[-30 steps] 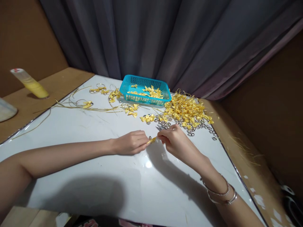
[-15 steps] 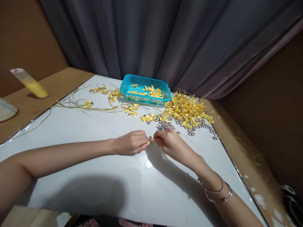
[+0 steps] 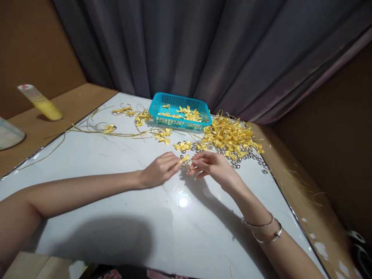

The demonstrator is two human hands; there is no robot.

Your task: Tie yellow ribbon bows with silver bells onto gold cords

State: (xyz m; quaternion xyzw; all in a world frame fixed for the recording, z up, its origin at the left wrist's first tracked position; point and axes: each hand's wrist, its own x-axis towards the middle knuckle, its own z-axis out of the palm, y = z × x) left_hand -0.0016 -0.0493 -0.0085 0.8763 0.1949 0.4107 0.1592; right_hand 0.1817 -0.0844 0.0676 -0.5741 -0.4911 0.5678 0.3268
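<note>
The left hand point(image 3: 162, 169) is closed, and between its thumb and finger I see one yellow bow point(image 3: 183, 159), held just above the white table point(image 3: 188, 228). The right hand point(image 3: 213, 166) is just beside this bow, with its fingers bent and loosely parted; the thumb and first finger come near to each other, but I cannot tell whether they pinch something. On the right wrist there are two bracelets point(image 3: 266, 232). Behind the hands stands a blue basket point(image 3: 186, 101), and in it lie more bows of the same colour. To the right of it there is a big pile point(image 3: 229, 133) of bows, with silver beads point(image 3: 252, 155) scattered along its near side. On the left, thin gold cords point(image 3: 122, 134) run across the table, and further off, a bottle point(image 3: 48, 108) with yellow content stands near the brown wall point(image 3: 29, 46).
</note>
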